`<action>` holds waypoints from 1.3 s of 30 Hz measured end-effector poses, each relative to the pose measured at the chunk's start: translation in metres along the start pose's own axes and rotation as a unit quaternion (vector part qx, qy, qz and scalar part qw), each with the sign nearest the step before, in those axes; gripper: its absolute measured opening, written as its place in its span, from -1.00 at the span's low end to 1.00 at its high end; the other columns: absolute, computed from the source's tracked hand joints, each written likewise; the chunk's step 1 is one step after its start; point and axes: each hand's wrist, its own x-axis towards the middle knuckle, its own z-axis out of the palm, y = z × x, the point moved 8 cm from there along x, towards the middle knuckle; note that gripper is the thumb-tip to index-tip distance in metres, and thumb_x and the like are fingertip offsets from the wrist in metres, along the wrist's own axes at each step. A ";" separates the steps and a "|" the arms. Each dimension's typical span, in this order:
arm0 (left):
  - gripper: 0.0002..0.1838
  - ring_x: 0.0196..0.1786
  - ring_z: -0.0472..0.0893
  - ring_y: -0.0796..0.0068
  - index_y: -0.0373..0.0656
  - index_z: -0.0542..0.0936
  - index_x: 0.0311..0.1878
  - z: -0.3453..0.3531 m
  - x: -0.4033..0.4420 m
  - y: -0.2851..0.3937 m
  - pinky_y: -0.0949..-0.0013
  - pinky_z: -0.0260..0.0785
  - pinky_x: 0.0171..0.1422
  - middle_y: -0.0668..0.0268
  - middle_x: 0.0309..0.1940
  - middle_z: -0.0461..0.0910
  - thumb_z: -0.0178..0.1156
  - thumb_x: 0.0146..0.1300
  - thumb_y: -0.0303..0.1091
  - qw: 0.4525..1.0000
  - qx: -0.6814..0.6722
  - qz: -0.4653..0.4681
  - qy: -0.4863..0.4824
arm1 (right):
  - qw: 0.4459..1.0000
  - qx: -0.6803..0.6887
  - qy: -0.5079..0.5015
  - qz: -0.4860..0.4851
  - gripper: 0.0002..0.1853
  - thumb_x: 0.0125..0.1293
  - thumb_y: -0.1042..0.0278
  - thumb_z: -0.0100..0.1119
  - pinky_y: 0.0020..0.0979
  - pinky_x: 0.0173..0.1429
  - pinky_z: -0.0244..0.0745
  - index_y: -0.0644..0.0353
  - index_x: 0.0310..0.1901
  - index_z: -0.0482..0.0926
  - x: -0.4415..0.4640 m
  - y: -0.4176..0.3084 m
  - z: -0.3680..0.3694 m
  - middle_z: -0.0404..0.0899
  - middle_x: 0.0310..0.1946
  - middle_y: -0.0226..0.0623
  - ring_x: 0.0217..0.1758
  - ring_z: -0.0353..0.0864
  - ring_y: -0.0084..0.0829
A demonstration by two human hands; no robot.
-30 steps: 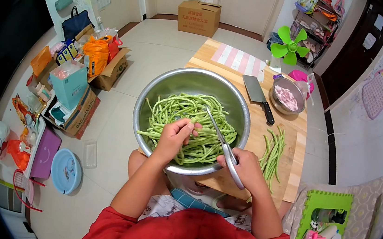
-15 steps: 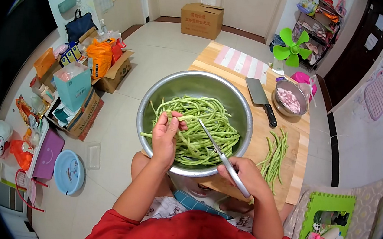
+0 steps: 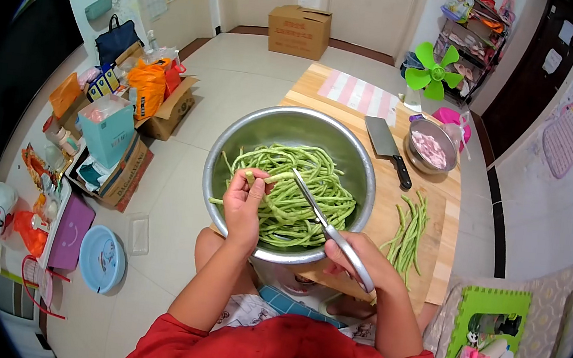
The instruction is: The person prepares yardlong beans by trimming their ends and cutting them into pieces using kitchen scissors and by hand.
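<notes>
Long green beans (image 3: 304, 212) lie tangled in a large metal basin (image 3: 362, 152). Over the basin's left half, my left hand (image 3: 243, 206) pinches a green bean between thumb and fingers, its end pointing right. My right hand (image 3: 360, 260) is closed around the grey handles of a pair of scissors (image 3: 324, 223). The blades point up and left, their tips near the held bean. Whether the blades touch the bean, I cannot tell. Several more long beans (image 3: 406, 237) lie on the wooden board to the right of my right hand.
On the wooden table (image 3: 303, 86) lie a cleaver (image 3: 385, 140) and a metal bowl of raw meat (image 3: 429, 150). A green fan (image 3: 435, 72) stands at the table's far corner. Packed boxes (image 3: 111, 181) and a blue tub (image 3: 102, 257) are on the left.
Both hands hold nearly the same place over the basin. The scissors have tilted slightly, and the whole view has shifted a little to the left.
</notes>
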 end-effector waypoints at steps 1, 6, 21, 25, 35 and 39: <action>-0.92 -0.24 0.46 0.63 -0.19 0.48 -0.17 0.001 -0.001 -0.001 0.53 0.31 -0.05 0.39 -0.30 0.52 0.06 0.34 -0.42 1.000 -0.001 -0.001 -0.002 | 0.999 -0.028 -0.001 -0.015 -0.43 0.25 -0.25 0.04 -0.54 -0.49 0.41 0.26 -0.36 0.49 0.001 -0.005 -0.001 0.51 -0.61 -0.38 -0.54 0.55 -0.56; -0.93 -0.26 0.45 0.63 -0.19 0.48 -0.19 0.003 -0.001 0.001 0.54 0.30 -0.09 0.39 -0.33 0.51 0.06 0.34 -0.42 1.000 -0.010 0.006 -0.005 | 0.999 -0.035 0.006 -0.028 -0.40 0.26 -0.30 -0.02 -0.61 -0.59 0.33 0.23 -0.25 0.49 0.000 -0.005 0.001 0.58 -0.56 -0.34 -0.55 0.56 -0.60; -0.92 -0.32 0.43 0.66 -0.22 0.49 -0.20 0.001 -0.001 -0.003 0.58 0.29 -0.15 0.40 -0.38 0.52 0.09 0.33 -0.42 0.999 0.032 -0.003 -0.004 | 0.998 0.007 0.057 -0.006 -0.42 0.24 -0.21 0.10 -0.50 -0.35 0.48 0.33 -0.35 0.53 -0.003 -0.006 -0.004 0.55 -0.55 -0.30 -0.45 0.59 -0.52; -0.92 -0.34 0.44 0.67 -0.22 0.49 -0.19 0.002 -0.002 -0.003 0.60 0.29 -0.18 0.40 -0.39 0.52 0.09 0.32 -0.43 0.999 0.044 0.000 -0.009 | 0.998 0.017 0.057 -0.010 -0.44 0.26 -0.18 0.09 -0.51 -0.37 0.48 0.33 -0.35 0.53 -0.004 -0.009 -0.002 0.54 -0.56 -0.32 -0.46 0.59 -0.53; -0.78 -0.21 0.54 0.52 -0.32 0.42 0.00 0.000 0.002 -0.011 0.49 0.39 -0.02 0.21 -0.27 0.57 0.00 0.37 -0.41 0.999 -0.009 -0.044 -0.012 | 0.993 0.074 0.093 0.027 -0.44 0.27 -0.17 0.09 -0.60 -0.57 0.38 0.32 -0.43 0.49 -0.007 0.007 -0.002 0.43 -0.71 -0.43 -0.64 0.51 -0.61; -0.71 -0.09 0.55 0.42 -0.34 0.38 0.10 -0.009 0.004 -0.019 0.41 0.41 0.13 0.17 -0.17 0.53 -0.01 0.36 -0.43 0.989 -0.110 -0.093 0.028 | 0.994 0.053 0.086 0.042 -0.46 0.27 -0.16 0.09 -0.60 -0.57 0.36 0.29 -0.43 0.50 -0.008 0.012 0.000 0.42 -0.70 -0.44 -0.64 0.50 -0.63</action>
